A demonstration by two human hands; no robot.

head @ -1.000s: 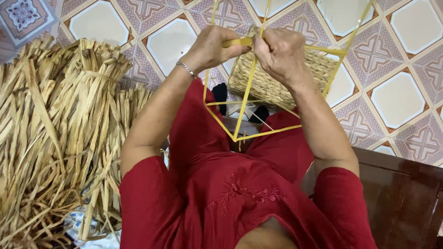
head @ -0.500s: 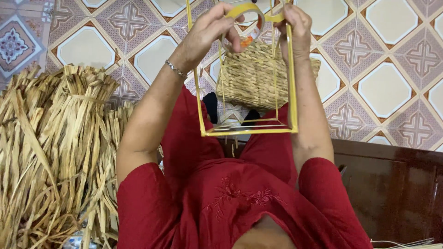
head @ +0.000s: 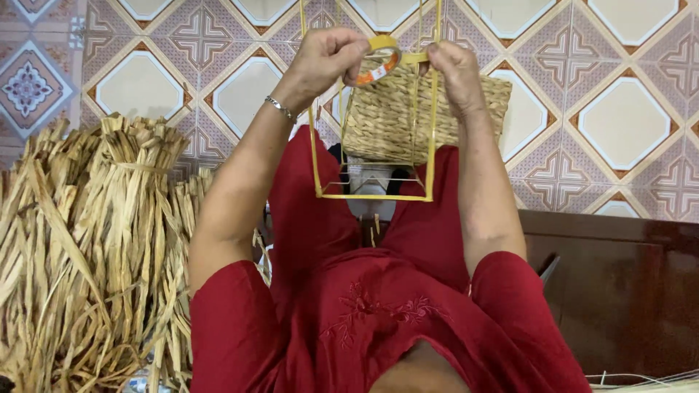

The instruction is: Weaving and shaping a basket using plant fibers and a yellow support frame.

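Two hands on a tape roll and a yellow frame

Both hands are raised to the top centre of the frame, close together. The left hand [head: 328, 62] is curled shut, its fingers pinching a roll of tape [head: 378, 62] with a yellowish band and an orange core; a thin bracelet [head: 280, 109] sits on that wrist. The right hand [head: 455, 69] is closed too, gripping the top bar of a yellow wire frame [head: 371, 195], just beside the roll. Whether the tape is stuck to the bar cannot be told.

The frame hangs down from the hands as an open box shape, its lower bar level across the middle of the picture, above the person's lap in red clothing [head: 378, 320]. Behind the frame, seen through it, lies a woven straw basket [head: 386, 124] on the patterned tile floor [head: 626, 109]. At the left of the frame stands a large bundle of dried straw strips [head: 87, 247]. Dark wooden furniture [head: 619, 291] fills the lower right.
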